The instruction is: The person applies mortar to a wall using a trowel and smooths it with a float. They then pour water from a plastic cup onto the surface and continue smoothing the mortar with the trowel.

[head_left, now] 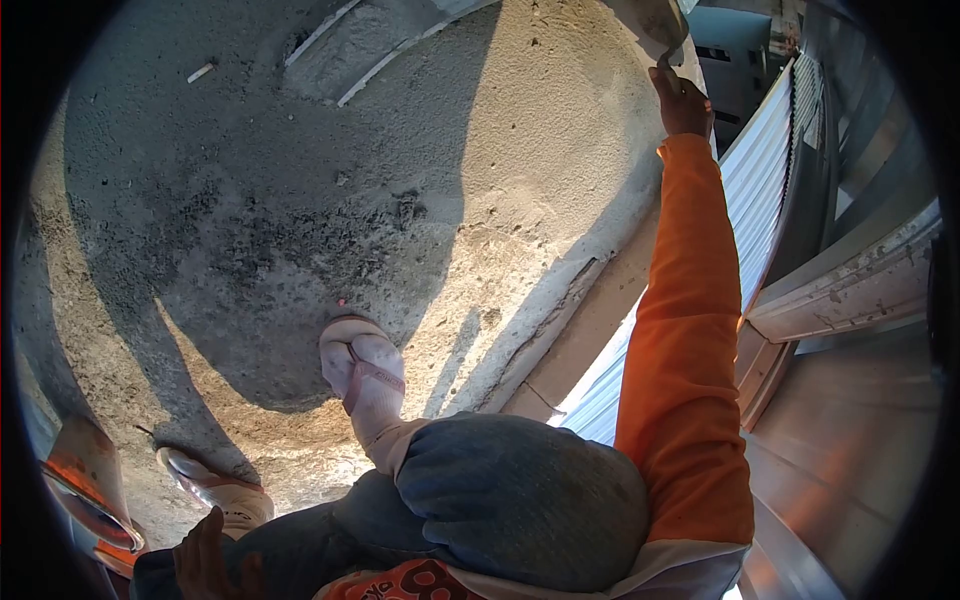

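My right hand (684,104), at the end of an orange sleeve, is closed round the handle of a trowel (655,28) at the top right. The trowel's blade lies at the outer edge of the rough concrete surface (560,110). Low at the left, my left hand (205,560) rests by my bent leg, its fingers apart and in shadow, with nothing seen in it. Both feet, in socks and sandals, are on the concrete below the dark, damp-looking patch.
Corrugated metal sheeting (765,165) lies beyond the concrete edge at the right, beside metal beams (850,295). An orange-stained container (90,470) stands at the lower left. Pale curved strips (395,62) lie at the top, and a small stick (201,73) is nearby.
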Motion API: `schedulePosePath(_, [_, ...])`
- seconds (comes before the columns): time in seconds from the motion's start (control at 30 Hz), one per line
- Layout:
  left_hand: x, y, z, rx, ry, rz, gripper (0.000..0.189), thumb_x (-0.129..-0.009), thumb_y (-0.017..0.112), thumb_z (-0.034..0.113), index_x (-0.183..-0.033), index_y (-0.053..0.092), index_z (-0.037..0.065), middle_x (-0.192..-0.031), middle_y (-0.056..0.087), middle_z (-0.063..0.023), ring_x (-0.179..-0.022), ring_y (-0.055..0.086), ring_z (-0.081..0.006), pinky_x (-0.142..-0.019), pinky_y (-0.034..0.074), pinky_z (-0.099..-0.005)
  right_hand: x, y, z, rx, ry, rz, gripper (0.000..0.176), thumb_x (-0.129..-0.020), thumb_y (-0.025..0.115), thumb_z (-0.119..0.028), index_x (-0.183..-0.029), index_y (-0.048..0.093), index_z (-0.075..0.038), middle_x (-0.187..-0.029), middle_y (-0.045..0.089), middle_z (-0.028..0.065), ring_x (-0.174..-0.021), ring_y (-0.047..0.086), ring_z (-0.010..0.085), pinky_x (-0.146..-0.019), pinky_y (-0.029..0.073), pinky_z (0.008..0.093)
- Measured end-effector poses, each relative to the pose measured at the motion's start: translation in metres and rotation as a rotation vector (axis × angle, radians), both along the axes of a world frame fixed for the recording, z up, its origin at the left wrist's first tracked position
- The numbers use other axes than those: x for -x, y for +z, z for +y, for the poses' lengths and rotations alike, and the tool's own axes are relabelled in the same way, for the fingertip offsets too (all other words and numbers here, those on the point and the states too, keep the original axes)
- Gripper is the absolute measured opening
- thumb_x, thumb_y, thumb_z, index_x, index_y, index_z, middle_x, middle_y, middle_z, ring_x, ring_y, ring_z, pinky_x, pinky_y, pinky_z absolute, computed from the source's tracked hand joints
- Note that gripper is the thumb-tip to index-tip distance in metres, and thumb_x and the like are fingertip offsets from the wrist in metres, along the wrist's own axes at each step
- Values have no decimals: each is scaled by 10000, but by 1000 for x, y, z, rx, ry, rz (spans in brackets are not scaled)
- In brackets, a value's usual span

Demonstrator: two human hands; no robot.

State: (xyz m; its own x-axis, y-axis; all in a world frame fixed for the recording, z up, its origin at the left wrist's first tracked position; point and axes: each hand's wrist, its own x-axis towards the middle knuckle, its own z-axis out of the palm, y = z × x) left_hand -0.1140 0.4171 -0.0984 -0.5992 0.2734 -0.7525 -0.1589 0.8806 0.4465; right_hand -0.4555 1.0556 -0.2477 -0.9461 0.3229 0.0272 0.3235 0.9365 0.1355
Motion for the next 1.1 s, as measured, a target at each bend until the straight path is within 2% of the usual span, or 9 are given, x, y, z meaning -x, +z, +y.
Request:
schedulePosePath(0.1, [5, 3, 6, 3, -2, 11, 590, -868, 547, 404, -1214, 490, -71, -1064, 582, -237, -973, 567, -397, -828, 437, -465, -8, 6, 9, 159, 51, 45, 622, -764, 548, -664, -924, 668, -75, -908, 680, 105, -874, 657, 282, -779, 496, 373])
schedulePosePath(0.17, [19, 8, 14, -29, -78, 101, 408, -877, 586, 169, -1248, 525, 9, -1157, 606, -167, -1002, 611, -314, -828, 503, -366, -25, 15, -11, 361, -168, 95, 568, -794, 585, -588, -910, 649, -36, -783, 658, 94, -667, 660, 207, -625, 514, 328])
schedulePosePath(0.27, [12, 5, 10, -47, -72, 135, 404, -879, 582, 171, -1245, 525, 10, -1150, 607, -172, -997, 608, -324, -829, 499, -376, -43, -1, -8, 518, -151, 265, 552, -822, 590, -543, -903, 627, 2, -694, 615, 84, -520, 603, 159, -511, 494, 301])
schedulePosePath(0.37, [2, 1, 2, 4, -8, 3, 591, -870, 536, 409, -1212, 492, -72, -1060, 584, -238, -973, 567, -397, -826, 436, -465, -51, -11, -23, 771, -291, 304, 559, -851, 556, -539, -907, 599, 15, -676, 599, 77, -512, 584, 167, -480, 486, 304])
schedulePosePath(0.5, [7, 1, 6, 2, -20, 2, 585, -868, 532, 399, -1211, 493, -73, -1063, 582, -239, -973, 567, -399, -825, 436, -466, -54, -23, -33, 1158, -367, 237, 601, -889, 469, -585, -981, 563, 1, -695, 574, 91, -541, 566, 174, -494, 493, 309])
schedulePosePath(0.57, [17, 5, 15, -43, -72, 131, 402, -881, 577, 170, -1246, 524, 10, -1154, 604, -175, -995, 605, -329, -831, 494, -382, -52, -25, -44, 1169, -378, 210, 617, -903, 426, -595, -1002, 548, 2, -691, 561, 87, -537, 553, 175, -497, 495, 316])
schedulePosePath(0.83, [6, 0, 5, -9, -53, 59, 481, -867, 566, 283, -1223, 511, -36, -1110, 593, -207, -985, 584, -367, -830, 463, -424, -17, -18, -36, 1724, -309, 26, 610, -919, 373, -596, -944, 556, -15, -683, 566, 74, -541, 541, 178, -503, 481, 328])
schedulePosePath(1.0, [5, 1, 5, -37, 3, 42, 584, -842, 564, 389, -1197, 500, -71, -1063, 581, -240, -970, 565, -405, -829, 436, -469, -27, -30, -74, 1477, -368, 120, 625, -920, 357, -614, -969, 530, -16, -676, 529, 60, -548, 513, 162, -509, 458, 314])
schedulePosePath(1.1, [15, 7, 11, -72, -75, 148, 411, -874, 595, 176, -1242, 527, 5, -1159, 602, -176, -1006, 597, -339, -841, 487, -387, -56, -38, -81, 1435, -445, 118, 634, -908, 372, -628, -966, 526, -16, -668, 525, 65, -538, 511, 166, -509, 459, 319])
